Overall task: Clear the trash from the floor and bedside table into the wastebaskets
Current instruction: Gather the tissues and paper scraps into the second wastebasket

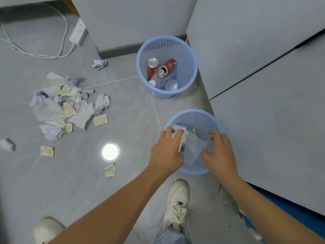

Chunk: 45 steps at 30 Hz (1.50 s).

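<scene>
Left hand (167,150): fingers clamped on crumpled white-and-blue paper wad (182,136) over near round blue perforated plastic wastebasket (209,120). Right hand (219,150): fingers apart, empty, beside it. Risk: an off-centre release lets paper spill past the rim.

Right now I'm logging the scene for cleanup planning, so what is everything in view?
Wastebaskets: two, blue; far one by the cabinet, near one under the hands.
Cans: two, red, in the far basket with clear plastic containers.
Crumpled paper: a pile, white and lilac, on the floor at left, with strays around.
Tan wrappers: several, scattered on the floor.
Power strip: one, white, top left.
Shoes: two, white.
Left hand: holding paper at the near basket.
Right hand: over its rim.
</scene>
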Each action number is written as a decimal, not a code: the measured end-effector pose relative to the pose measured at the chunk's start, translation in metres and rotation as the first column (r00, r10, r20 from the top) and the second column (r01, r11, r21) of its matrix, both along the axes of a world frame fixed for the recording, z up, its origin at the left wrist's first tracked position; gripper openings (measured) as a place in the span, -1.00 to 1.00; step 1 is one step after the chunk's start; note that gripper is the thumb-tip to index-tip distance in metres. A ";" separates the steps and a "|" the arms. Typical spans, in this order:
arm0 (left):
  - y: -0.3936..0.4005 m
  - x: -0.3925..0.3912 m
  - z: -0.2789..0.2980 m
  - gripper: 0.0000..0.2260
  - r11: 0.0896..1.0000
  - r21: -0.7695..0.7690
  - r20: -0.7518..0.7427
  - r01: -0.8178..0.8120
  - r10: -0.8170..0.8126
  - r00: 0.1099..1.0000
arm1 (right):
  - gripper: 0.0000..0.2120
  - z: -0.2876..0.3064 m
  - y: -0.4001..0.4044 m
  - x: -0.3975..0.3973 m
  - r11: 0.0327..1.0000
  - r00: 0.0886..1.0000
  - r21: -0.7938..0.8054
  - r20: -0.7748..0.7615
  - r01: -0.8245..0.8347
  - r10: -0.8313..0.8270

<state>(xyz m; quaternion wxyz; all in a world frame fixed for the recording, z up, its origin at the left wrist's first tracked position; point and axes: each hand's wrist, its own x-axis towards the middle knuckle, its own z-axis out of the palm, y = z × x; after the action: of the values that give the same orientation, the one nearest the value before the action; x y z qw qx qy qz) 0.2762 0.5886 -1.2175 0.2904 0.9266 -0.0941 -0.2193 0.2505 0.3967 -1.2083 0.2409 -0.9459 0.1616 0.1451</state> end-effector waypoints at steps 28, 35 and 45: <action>0.487 -0.056 -0.261 -0.61 0.772 0.366 0.087 -0.519 0.527 0.845 | -0.65 -0.275 0.390 -0.095 0.879 0.877 -0.044 -0.110 -0.475 0.468; 0.508 -0.052 -0.272 -0.82 0.888 0.193 0.111 -0.417 0.402 0.909 | -0.59 -0.256 0.393 -0.021 0.884 0.886 0.074 0.090 -0.462 0.455; 0.633 -0.022 -0.261 -0.49 0.557 0.283 0.196 -0.781 0.763 0.616 | -0.31 -0.286 0.425 0.116 0.860 0.855 -0.119 0.107 -0.495 0.507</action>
<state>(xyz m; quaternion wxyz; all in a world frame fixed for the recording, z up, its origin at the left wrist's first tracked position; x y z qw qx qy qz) 0.2545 1.2219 -1.4786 0.1894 0.9143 0.3531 -0.0590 0.3662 0.8216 -1.4942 0.1637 -0.9725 -0.1009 0.1313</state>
